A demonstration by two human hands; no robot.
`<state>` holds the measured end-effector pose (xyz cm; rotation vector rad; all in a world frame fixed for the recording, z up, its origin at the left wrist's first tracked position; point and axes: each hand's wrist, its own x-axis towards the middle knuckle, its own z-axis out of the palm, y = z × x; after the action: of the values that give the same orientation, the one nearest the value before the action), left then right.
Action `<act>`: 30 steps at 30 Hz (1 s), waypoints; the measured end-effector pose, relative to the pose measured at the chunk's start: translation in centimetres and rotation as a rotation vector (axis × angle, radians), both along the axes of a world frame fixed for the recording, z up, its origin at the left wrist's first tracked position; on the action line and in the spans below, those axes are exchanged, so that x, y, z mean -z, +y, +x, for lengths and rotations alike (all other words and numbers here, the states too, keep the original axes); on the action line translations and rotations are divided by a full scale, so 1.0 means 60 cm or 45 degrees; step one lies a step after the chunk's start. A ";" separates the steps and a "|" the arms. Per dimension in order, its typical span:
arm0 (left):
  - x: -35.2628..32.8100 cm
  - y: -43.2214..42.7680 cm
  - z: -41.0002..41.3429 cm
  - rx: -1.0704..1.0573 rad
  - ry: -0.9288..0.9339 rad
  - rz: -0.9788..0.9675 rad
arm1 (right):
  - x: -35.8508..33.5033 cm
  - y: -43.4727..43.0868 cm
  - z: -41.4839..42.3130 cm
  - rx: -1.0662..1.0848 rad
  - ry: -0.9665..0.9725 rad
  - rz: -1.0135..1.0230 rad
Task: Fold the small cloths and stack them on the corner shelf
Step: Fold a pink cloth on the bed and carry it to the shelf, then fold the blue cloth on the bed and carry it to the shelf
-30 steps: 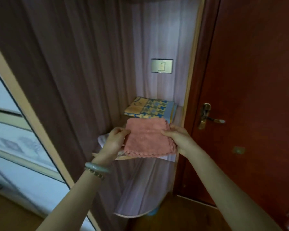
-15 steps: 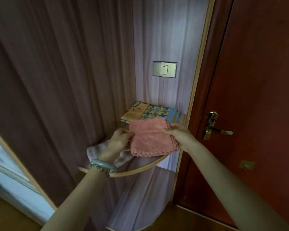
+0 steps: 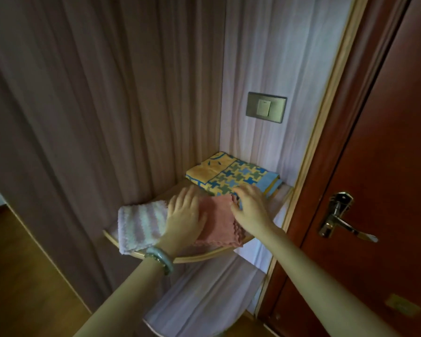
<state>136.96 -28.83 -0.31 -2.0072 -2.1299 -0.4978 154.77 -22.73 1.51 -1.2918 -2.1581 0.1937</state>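
A folded pink cloth (image 3: 219, 222) lies on the curved corner shelf (image 3: 204, 257). My left hand (image 3: 185, 218) presses flat on the cloth's left half with straight fingers. At the cloth's far right corner rests my right hand (image 3: 252, 210), its fingertips touching the edge; whether they pinch it is unclear. A folded white-and-pink striped cloth (image 3: 139, 224) sits to the left, partly under my left wrist. Behind them, at the back of the shelf, lies a folded yellow-and-blue patterned cloth (image 3: 231, 177).
Wood-panel walls close in the shelf on the left and behind. A light switch (image 3: 266, 107) is on the back wall. A red-brown door (image 3: 387, 166) with a brass handle (image 3: 343, 220) stands to the right. A lower shelf (image 3: 204, 312) sits beneath.
Both hands have lowered the pink cloth from mid-air onto the shelf. My left hand went from pinching its edge to pressing flat on top. The camera moved closer.
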 end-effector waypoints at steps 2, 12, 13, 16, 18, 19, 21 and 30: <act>0.017 -0.004 0.017 0.112 0.112 -0.007 | 0.015 -0.012 -0.017 -0.152 -0.299 -0.032; -0.009 -0.041 0.016 -0.056 -0.015 -0.020 | 0.016 -0.018 -0.050 -0.317 -0.426 0.054; -0.023 -0.054 0.007 -0.120 -0.078 0.052 | -0.001 -0.023 -0.065 -0.366 -0.306 0.125; -0.058 -0.125 -0.039 -0.311 -0.170 0.241 | -0.050 -0.064 -0.133 -0.622 0.085 0.276; -0.077 -0.203 -0.075 -0.409 -0.186 0.368 | -0.079 -0.122 -0.189 -0.816 0.249 0.276; -0.087 -0.243 -0.090 -0.456 -0.183 0.421 | -0.091 -0.154 -0.213 -0.896 0.295 0.253; -0.100 -0.338 -0.122 -0.571 -0.140 0.529 | -0.103 -0.230 -0.261 -1.064 0.381 0.211; -0.091 -0.836 -0.226 -1.240 -0.175 0.628 | -0.100 -0.611 -0.468 -1.795 0.308 -0.262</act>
<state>123.42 -79.01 5.13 -0.5739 -2.4013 -0.8493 126.67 -59.42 7.50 0.3837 -2.4414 1.0531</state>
